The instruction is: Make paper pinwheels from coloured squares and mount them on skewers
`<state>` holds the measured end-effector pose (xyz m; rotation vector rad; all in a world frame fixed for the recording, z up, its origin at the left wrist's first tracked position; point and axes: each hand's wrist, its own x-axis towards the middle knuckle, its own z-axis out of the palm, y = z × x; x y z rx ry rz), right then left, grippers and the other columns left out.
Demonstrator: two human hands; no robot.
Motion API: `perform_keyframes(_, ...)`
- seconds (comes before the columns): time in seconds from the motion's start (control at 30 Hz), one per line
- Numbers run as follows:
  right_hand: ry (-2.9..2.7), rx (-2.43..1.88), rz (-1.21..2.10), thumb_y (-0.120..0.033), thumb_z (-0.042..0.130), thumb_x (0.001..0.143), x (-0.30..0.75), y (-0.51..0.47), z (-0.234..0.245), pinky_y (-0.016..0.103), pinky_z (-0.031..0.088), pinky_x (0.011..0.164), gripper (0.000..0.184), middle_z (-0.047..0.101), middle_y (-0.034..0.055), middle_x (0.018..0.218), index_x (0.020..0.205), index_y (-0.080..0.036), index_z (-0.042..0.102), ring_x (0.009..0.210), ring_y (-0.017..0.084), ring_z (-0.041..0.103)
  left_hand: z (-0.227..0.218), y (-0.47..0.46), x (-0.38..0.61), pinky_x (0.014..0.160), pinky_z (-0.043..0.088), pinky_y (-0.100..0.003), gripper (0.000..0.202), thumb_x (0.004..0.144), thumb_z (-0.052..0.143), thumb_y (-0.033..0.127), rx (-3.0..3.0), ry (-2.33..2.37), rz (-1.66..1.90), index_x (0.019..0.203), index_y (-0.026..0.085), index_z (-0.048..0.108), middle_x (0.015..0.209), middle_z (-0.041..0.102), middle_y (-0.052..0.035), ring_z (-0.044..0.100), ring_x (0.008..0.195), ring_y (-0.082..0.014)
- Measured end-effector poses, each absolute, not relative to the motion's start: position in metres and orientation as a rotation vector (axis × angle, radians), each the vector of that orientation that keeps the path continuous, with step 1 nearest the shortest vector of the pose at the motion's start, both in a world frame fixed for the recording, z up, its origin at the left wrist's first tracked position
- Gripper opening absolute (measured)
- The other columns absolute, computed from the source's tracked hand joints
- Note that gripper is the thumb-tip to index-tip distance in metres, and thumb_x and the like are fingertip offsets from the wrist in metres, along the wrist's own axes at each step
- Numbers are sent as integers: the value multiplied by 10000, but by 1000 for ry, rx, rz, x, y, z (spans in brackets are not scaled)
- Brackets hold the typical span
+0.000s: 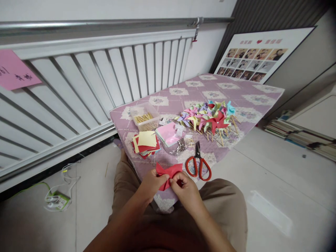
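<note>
Both my hands pinch a red paper pinwheel (170, 170) over the near corner of the table. My left hand (154, 181) grips its left side, thumb near the centre. From the right, my right hand (185, 187) holds the middle, fingertips meeting the left thumb; anything small between them is hidden. Scissors (198, 162) with red handles lie just beyond my right hand. A stack of coloured paper squares (146, 141) sits past my left hand. Beside it are a bag of small metal pieces (180, 146) and more pink paper squares (168, 133).
A clear plastic box (145, 115) of wooden sticks stands at the table's left. Several finished pinwheels on sticks (210, 117) lie heaped farther back. A radiator (115, 70) runs along the left, and a photo board (258, 56) leans behind. A power strip (60, 201) is on the floor.
</note>
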<state>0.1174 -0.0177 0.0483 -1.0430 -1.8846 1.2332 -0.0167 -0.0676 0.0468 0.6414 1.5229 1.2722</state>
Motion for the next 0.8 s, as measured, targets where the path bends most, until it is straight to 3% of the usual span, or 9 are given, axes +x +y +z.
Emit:
perform_keyframes(0.37, -1747, -1040, 1336, -320, 637, 783, 117, -21, 44, 261, 402, 540, 224, 493, -31, 634, 634, -228, 497, 583, 148, 482, 42, -66, -18, 543, 359, -228, 150, 681, 607, 294, 742, 1643, 1222, 684, 147, 634, 605, 566, 14, 442, 537, -102)
perform_keyframes(0.43, -1590, -1042, 1384, -334, 681, 755, 117, -20, 42, 266, 446, 571, 194, 542, -26, 692, 768, -234, 516, 621, 157, 533, 43, -67, -18, 545, 360, -230, 162, 687, 604, 299, 752, 1646, 1204, 701, 142, 641, 612, 572, 9, 439, 537, -102)
perform_keyframes(0.53, -1276, -1025, 1546, -380, 748, 697, 117, -16, 42, 315, 518, 682, 496, 639, 0, 806, 1093, -249, 480, 741, 197, 629, 45, -68, -18, 523, 343, -229, 168, 692, 611, 314, 741, 1623, 1197, 704, 147, 629, 593, 556, 15, 416, 514, -98)
perform_keyframes(0.6, -1097, -1031, 1723, -417, 772, 674, 118, -15, 45, 340, 537, 703, 623, 679, 12, 839, 1189, -256, 460, 756, 210, 662, 48, -68, -18, 511, 330, -229, 171, 692, 617, 322, 734, 1603, 1194, 692, 151, 615, 583, 545, 19, 403, 502, -94)
perform_keyframes(0.8, -1015, -1016, 2069, -407, 822, 626, 119, -18, 48, 311, 526, 663, 340, 746, 42, 803, 856, -190, 697, 686, 198, 668, 53, -68, -18, 525, 345, -231, 144, 696, 607, 289, 795, 1602, 1156, 724, 148, 624, 608, 551, 17, 415, 518, -96)
